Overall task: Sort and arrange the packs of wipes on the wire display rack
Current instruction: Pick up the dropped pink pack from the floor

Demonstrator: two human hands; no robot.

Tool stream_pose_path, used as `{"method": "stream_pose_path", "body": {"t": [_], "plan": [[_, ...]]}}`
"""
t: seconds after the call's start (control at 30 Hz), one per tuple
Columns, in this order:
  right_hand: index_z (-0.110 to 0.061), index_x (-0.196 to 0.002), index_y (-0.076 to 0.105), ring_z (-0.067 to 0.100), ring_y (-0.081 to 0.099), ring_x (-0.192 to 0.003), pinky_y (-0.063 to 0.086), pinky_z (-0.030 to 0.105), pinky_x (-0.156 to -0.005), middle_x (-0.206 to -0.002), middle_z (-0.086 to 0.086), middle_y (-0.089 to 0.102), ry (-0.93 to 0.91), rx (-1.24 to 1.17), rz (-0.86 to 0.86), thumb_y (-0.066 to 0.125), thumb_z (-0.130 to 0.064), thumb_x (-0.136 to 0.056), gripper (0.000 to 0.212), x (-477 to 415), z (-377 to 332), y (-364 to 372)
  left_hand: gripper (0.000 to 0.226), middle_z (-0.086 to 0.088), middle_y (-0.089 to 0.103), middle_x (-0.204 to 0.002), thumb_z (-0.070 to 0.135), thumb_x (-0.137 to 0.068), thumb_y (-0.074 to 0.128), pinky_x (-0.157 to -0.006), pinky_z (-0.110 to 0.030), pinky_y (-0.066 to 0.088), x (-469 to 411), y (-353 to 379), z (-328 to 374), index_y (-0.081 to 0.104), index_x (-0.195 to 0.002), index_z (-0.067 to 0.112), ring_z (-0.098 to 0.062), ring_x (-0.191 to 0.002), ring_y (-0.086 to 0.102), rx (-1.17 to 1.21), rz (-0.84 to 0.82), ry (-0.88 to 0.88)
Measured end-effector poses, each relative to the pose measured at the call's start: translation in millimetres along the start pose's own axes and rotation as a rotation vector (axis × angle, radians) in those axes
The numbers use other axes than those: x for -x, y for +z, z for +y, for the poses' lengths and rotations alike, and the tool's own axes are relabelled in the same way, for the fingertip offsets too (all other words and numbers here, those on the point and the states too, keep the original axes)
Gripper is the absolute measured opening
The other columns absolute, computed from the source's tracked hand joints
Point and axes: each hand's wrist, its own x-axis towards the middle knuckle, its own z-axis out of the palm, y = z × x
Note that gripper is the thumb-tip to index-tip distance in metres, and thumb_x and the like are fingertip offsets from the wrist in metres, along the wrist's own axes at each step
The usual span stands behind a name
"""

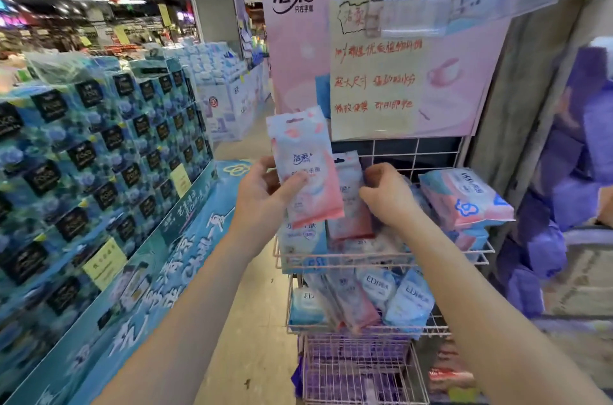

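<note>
A slim pink pack of wipes is being held upright by the left grip, above the left front corner of the top basket of the wire rack. The thumb is being pressed across the pack's front, and the fingers are being curled behind its left edge. The pack is being kept clear of the basket, with its hang-hole end uppermost.

Just beside it, to the right, a second pack of the same kind is being held by the right grip. This pack is being kept standing in the top basket, with the thumb laid on its front and the curled fingers closed at its right edge.

A larger pink-and-blue pack is being carried flat on other packs at the right side of the same basket. Pale blue packs are being kept in the middle basket below, tilted and leaning on one another. Purple goods, too blurred to be told apart, are being kept in the bottom basket.

Behind the rack, a tall pink brand board and a handwritten notice are being displayed. Well to the left, stacked blue boxes are being shown on a blue stand.
</note>
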Motion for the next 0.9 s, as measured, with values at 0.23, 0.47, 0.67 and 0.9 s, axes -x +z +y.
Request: {"method": "stream_pose_path", "body": {"t": [0.23, 0.47, 0.67, 0.9], "plan": [[-0.009, -0.127, 0.06, 0.027, 0.067, -0.102, 0.057, 0.042, -0.091, -0.114, 0.009, 0.07, 0.032, 0.098, -0.033, 0.075, -0.005, -0.079, 0.051, -12.7, -2.8, 11.6, 0.029, -0.005, 0.081, -0.097, 0.009, -0.093, 0.076, -0.079, -0.04, 0.063, -23.4, -3.7, -12.8, 0.063, -0.118, 0.015, -0.022, -0.089, 0.079, -0.139, -0.082, 0.024], [-0.015, -0.1, 0.076, 0.014, 0.077, -0.082, 0.061, 0.031, -0.073, -0.092, 0.001, 0.08, -0.06, -0.366, -0.057, 0.076, 0.003, -0.083, 0.024, -6.3, -6.5, -23.7, 0.025, -0.006, 0.081, -0.1, 0.009, -0.092, 0.077, -0.073, -0.028, 0.061, -27.1, 6.0, -2.8, 0.065, -0.113, 0.016, -0.018, -0.088, 0.079, -0.118, -0.08, 0.047], [-0.013, -0.103, 0.075, 0.021, 0.076, -0.092, 0.061, 0.03, -0.078, -0.102, 0.008, 0.079, -0.185, -0.612, -0.178, 0.069, 0.009, -0.086, 0.028, -7.2, -23.9, -56.5, 0.03, -0.006, 0.08, -0.105, 0.021, -0.09, 0.08, -0.08, -0.031, 0.061, -29.0, 35.9, 8.3, 0.069, -0.118, 0.013, -0.019, -0.095, 0.077, -0.184, -0.121, 0.075], [-0.007, -0.12, 0.07, 0.021, 0.075, -0.101, 0.059, 0.027, -0.083, -0.11, 0.01, 0.077, -0.162, -0.75, -0.242, 0.058, 0.008, -0.095, 0.031, -16.9, -15.9, -43.2, 0.027, -0.022, 0.074, -0.111, 0.016, -0.092, 0.078, -0.087, -0.05, 0.06, -25.5, 48.4, 3.1, 0.06, -0.111, 0.012, -0.028, -0.094, 0.074, -0.015, -0.112, 0.041]]}}
